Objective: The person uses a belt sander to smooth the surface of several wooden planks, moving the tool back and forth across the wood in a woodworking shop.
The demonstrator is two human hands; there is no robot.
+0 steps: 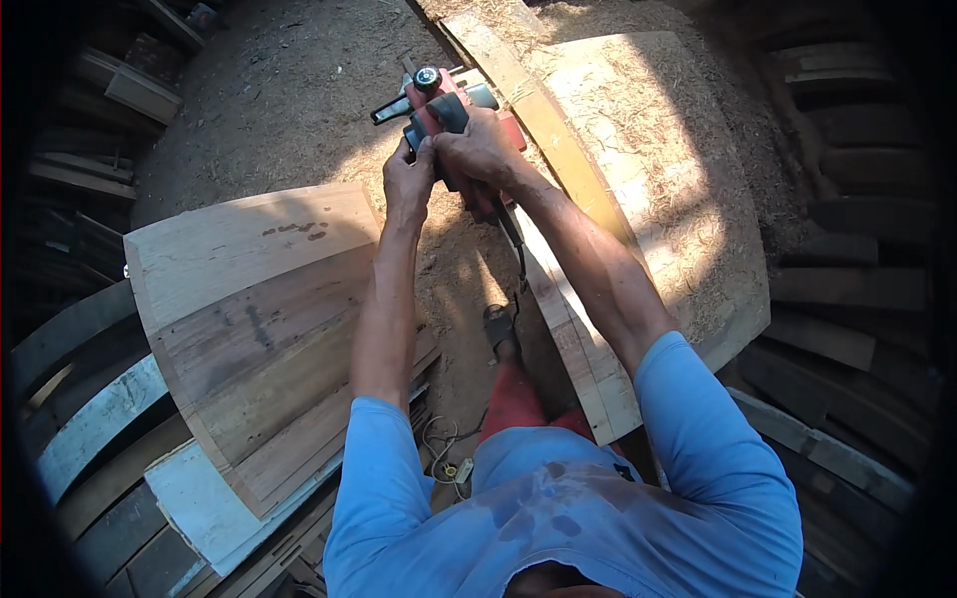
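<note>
A wooden panel (pixel 269 329) lies left, the tabletop (pixel 733 324) right with wood shavings (pixel 653 140) on it; ahead between them, the power planer (pixel 451 112).

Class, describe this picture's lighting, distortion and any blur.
Head view: sun turns parts of the right panel pale, shadow darkening others; head view: the side planks bow and the corners go black; head view: the tool shows no obvious blur.
</note>
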